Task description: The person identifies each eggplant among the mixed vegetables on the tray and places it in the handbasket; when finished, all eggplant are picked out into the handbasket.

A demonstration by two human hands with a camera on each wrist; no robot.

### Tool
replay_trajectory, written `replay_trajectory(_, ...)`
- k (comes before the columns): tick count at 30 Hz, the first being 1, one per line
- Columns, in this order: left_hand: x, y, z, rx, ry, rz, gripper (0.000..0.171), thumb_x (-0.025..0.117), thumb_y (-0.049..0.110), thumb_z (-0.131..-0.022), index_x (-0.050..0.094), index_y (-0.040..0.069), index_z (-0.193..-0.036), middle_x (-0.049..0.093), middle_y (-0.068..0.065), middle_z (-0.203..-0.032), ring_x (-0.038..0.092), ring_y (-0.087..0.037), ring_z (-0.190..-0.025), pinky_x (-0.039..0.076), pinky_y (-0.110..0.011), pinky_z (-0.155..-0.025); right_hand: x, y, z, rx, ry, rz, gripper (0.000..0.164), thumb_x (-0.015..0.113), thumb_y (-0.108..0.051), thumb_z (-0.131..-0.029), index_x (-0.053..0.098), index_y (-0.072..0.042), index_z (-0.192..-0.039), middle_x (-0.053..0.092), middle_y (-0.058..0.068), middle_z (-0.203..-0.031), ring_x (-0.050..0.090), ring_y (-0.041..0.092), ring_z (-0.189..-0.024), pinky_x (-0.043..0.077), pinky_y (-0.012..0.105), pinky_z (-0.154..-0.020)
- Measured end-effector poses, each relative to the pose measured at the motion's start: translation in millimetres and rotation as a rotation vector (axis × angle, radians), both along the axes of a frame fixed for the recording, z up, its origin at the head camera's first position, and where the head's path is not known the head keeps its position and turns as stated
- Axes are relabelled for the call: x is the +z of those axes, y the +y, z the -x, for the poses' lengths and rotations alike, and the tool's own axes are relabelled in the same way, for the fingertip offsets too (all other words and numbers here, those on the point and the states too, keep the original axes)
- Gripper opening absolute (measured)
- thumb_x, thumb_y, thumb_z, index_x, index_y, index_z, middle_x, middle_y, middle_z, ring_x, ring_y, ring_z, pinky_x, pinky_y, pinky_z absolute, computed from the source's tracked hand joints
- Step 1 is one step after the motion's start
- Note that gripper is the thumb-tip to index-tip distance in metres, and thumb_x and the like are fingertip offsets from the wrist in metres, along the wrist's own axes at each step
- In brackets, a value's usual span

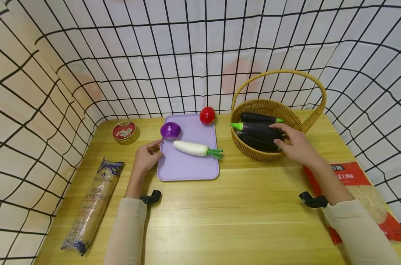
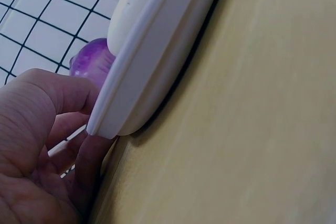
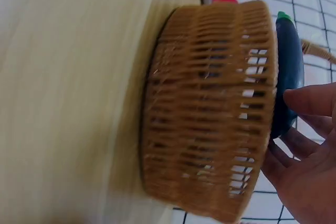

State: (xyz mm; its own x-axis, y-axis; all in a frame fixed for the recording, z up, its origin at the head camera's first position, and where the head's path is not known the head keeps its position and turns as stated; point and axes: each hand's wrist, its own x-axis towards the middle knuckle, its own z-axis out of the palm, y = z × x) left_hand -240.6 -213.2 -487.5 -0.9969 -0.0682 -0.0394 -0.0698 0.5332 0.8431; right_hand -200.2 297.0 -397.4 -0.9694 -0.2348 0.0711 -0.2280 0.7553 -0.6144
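At the left edge of the lilac tray (image 1: 190, 170), my left hand (image 1: 146, 157) grips the rim with curled fingers. On the tray lie a white radish (image 1: 191, 148) with a green top, a purple onion (image 1: 170, 130) and, at the far right corner, a red tomato (image 1: 207, 115). My right hand (image 1: 294, 144) holds the blunt end of an eggplant (image 1: 256, 129), its thumb and fingers on either side. That eggplant lies on top in the wicker basket (image 3: 210, 103), its green stem pointing left. Another eggplant (image 1: 258, 117) lies behind it, and dark eggplant (image 1: 257, 142) shows in front.
A round tin (image 1: 125, 132) stands at the back left. Nearer on that side lies a long pack of noodles (image 1: 93, 206). A red food bag (image 1: 362, 198) lies partly under my right forearm. Black wire grid (image 1: 190, 55) encloses the back and sides; the basket handle (image 1: 280, 71) arches high.
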Motion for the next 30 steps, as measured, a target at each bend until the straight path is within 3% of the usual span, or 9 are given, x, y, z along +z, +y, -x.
replay_trajectory(10,-0.8,-0.8,0.5,-0.005,0.001,-0.004,0.057,0.073,0.009,-0.083,0.067,0.019,-0.139,0.067,-0.012,-0.118,0.054,-0.019,-0.077,0.045,-0.021,-0.057,-11.1,13.4,4.8,-0.003,-0.010,-0.108,0.049,0.056,-0.008,-0.102,0.046,-0.008,-0.150,0.044,0.027,-0.154,0.052,0.049,-0.127,0.043,0.067,-0.101)
replay_trajectory(17,-1.8,0.5,1.2,-0.002,0.002,-0.003,0.056,0.074,0.010,-0.083,0.068,0.020,-0.138,0.067,-0.011,-0.117,0.055,-0.020,-0.080,0.045,-0.021,-0.058,-18.3,15.0,12.3,0.014,0.011,-0.206,0.050,0.060,-0.008,-0.099,0.046,-0.003,-0.147,0.048,0.030,-0.150,0.050,0.051,-0.131,0.041,0.066,-0.105)
replay_trajectory(23,5.2,1.1,1.3,-0.044,-0.035,0.022,0.057,0.074,0.013,-0.087,0.064,0.019,-0.142,0.066,-0.012,-0.122,0.057,-0.022,-0.086,0.050,-0.023,-0.062,-15.9,16.2,11.1,0.027,-0.001,-0.185,0.056,0.063,-0.013,-0.100,0.043,-0.002,-0.150,0.044,0.031,-0.152,0.050,0.052,-0.130,0.043,0.067,-0.102)
replay_trajectory(27,13.5,-1.2,0.7,-0.091,-0.091,0.002,0.056,0.066,0.016,-0.096,0.055,0.017,-0.150,0.062,-0.016,-0.130,0.063,-0.026,-0.098,0.057,-0.025,-0.068,-13.0,18.0,9.9,0.023,-0.013,-0.141,0.058,0.060,-0.026,-0.104,0.040,-0.003,-0.153,0.041,0.029,-0.154,0.047,0.052,-0.133,0.041,0.068,-0.104)
replay_trajectory(30,21.1,-4.3,0.1,-0.105,-0.085,0.038,0.053,0.058,0.021,-0.102,0.050,0.015,-0.154,0.060,-0.017,-0.135,0.068,-0.030,-0.104,0.058,-0.027,-0.070,-8.2,18.8,10.8,0.012,-0.009,-0.116,0.060,0.056,-0.034,-0.106,0.040,-0.001,-0.153,0.041,0.030,-0.154,0.044,0.052,-0.136,0.037,0.068,-0.108)
